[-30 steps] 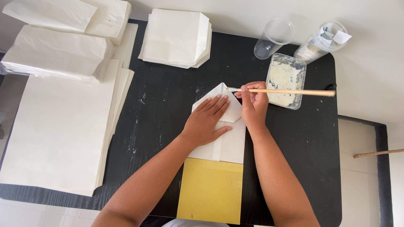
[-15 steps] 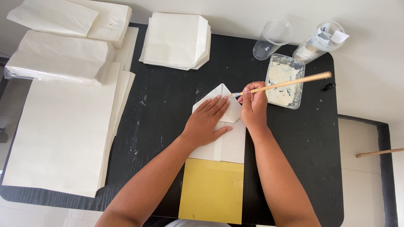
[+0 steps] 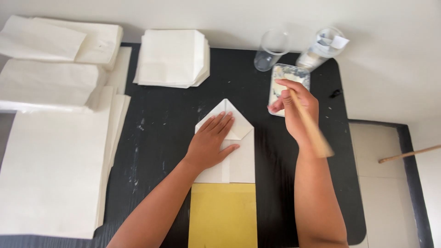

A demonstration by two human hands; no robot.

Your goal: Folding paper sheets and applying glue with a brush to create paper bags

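Left hand (image 3: pixel 212 146): lies flat, palm down, fingers (image 3: pixel 223 123) spread open, pressing on the folded white paper (image 3: pixel 239 158). Nothing is grasped.

Right hand (image 3: pixel 296 106): fingers closed around a thin wooden stick (image 3: pixel 310 127). The stick's far end reaches into the small rectangular tray (image 3: pixel 279 76); its near end, blurred, points back toward the forearm. The hand hovers over the tray's near edge.

Folded white paper: at the middle of the bench (image 3: pixel 156 133), its top folded to a point directed away from the person, a vertical seam down its lower half. Its near edge touches the yellow sheet.

Yellow sheet (image 3: pixel 223 215): rectangular, flat, just below the folded paper and running out of the lower edge of the view.

Small rectangular tray: clear-walled, holds a whitish paste; sits to the right of the folded paper, near the far edge of the black bench.

Clear plastic cup (image 3: pixel 272 50): upright, just beyond the tray, to its left.

Second clear container (image 3: pixel 321 46): just beyond the tray, to its right, with white contents; what they are cannot be told.

Stack of square white sheets (image 3: pixel 172 57): far edge of the bench, left of the cup.

Large white sheets (image 3: pixel 55 160) and further folded white piles (image 3: pixel 50 82): along the bench's left side, overlapping.

Bench: black surface, flecked with pale smears.

Wooden rod (image 3: pixel 409 154): off the bench at right, on pale floor.
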